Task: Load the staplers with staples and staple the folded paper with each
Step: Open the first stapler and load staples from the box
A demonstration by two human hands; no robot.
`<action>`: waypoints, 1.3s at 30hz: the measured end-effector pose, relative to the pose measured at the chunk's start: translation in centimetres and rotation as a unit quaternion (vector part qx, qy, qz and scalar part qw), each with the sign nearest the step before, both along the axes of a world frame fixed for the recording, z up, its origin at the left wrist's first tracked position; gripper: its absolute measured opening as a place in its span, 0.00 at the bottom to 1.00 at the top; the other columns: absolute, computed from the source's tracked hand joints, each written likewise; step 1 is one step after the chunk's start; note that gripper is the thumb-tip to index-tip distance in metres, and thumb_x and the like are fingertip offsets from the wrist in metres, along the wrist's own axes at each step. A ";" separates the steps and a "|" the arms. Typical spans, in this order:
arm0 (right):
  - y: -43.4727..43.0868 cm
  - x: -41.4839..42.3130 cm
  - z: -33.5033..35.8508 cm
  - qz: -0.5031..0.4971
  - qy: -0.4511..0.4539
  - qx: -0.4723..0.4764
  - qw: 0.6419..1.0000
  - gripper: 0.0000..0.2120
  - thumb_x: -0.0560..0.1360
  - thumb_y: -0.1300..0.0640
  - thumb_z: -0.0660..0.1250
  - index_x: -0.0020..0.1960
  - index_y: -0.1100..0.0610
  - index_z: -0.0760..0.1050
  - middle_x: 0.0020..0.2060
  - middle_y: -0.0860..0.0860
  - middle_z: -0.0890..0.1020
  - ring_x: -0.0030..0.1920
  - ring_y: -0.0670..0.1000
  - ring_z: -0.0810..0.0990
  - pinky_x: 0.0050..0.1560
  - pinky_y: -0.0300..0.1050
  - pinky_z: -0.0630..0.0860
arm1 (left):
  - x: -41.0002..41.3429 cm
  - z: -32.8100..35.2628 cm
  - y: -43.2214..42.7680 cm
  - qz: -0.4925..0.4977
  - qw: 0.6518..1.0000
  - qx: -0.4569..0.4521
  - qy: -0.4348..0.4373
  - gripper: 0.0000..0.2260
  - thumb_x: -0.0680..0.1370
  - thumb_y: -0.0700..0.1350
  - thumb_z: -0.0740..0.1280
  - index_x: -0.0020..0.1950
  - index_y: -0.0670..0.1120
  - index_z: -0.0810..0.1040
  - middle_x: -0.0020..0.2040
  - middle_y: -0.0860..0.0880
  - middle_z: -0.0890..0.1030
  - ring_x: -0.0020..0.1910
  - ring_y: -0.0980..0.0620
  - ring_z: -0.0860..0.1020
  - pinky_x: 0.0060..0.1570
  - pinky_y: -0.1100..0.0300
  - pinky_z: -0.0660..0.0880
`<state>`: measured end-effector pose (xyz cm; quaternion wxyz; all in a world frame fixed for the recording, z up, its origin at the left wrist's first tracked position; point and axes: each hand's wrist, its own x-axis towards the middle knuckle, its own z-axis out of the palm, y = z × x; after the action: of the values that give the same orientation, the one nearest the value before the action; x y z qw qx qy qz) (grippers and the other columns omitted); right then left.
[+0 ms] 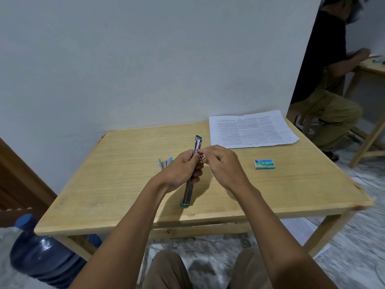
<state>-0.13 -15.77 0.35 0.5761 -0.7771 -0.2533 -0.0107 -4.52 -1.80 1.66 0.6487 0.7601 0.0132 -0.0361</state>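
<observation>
Gripping the open stapler [189, 193], the left hand [180, 170] meets the right hand [224, 163] pinching staples [203, 161].

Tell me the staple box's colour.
Green with pale edges: the small cardboard staple box, head view.

The small green staple box [264, 164] on the worktop [125, 184] bears pale lettering that reads "No.10", seen upside down; its finer print is too small to read. Behind the box, the printed sheet [252, 129] carries dense lines of text, none legible.
</observation>
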 end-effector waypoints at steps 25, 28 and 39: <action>3.9 0.7 -0.4 -0.027 0.521 0.520 0.677 0.13 0.83 0.60 0.58 0.44 0.59 0.79 0.31 0.51 0.83 0.33 0.47 0.82 0.33 0.36 0.79 | 3.7 3.0 -1.7 -0.050 0.899 0.431 -0.058 0.09 0.84 0.46 0.58 0.51 0.43 0.74 0.42 0.48 0.78 0.38 0.51 0.75 0.35 0.61 0.70; 4.2 0.1 -0.3 -0.032 0.487 0.520 0.701 0.13 0.83 0.58 0.60 0.45 0.60 0.79 0.30 0.51 0.84 0.32 0.46 0.83 0.34 0.37 0.80 | 3.6 3.3 -1.5 -0.009 0.935 0.351 -0.045 0.10 0.84 0.47 0.57 0.51 0.44 0.74 0.44 0.46 0.80 0.42 0.48 0.76 0.43 0.55 0.73; 4.1 0.1 -1.7 -0.030 0.513 0.548 0.660 0.19 0.85 0.57 0.51 0.47 0.63 0.78 0.34 0.56 0.78 0.34 0.50 0.77 0.39 0.42 0.77 | 3.2 3.6 -1.6 0.014 0.955 0.293 0.030 0.10 0.85 0.45 0.56 0.53 0.42 0.73 0.38 0.54 0.80 0.23 0.63 0.75 0.23 0.71 0.67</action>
<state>-0.03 -11.71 -1.31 0.9357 -0.2102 0.1577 0.2355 -1.37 -3.39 5.30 0.3969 0.9153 0.0528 -0.0442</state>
